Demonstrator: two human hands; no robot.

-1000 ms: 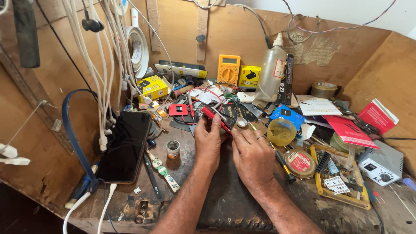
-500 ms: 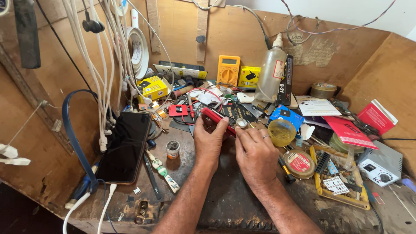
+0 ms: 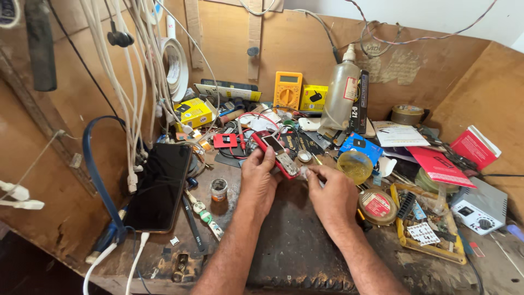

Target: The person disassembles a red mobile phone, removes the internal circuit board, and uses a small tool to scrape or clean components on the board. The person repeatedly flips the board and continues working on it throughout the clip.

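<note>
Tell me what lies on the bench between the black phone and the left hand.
In the head view, a small round tin stands between the black phone and the left hand, on the bench.

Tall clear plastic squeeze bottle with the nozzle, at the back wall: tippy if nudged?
Probably. The tall clear plastic squeeze bottle is narrow for its height and already leans, so a push likely topples it. It looks mostly empty, so light. Thin plastic walls would likely flex under grip.
</note>
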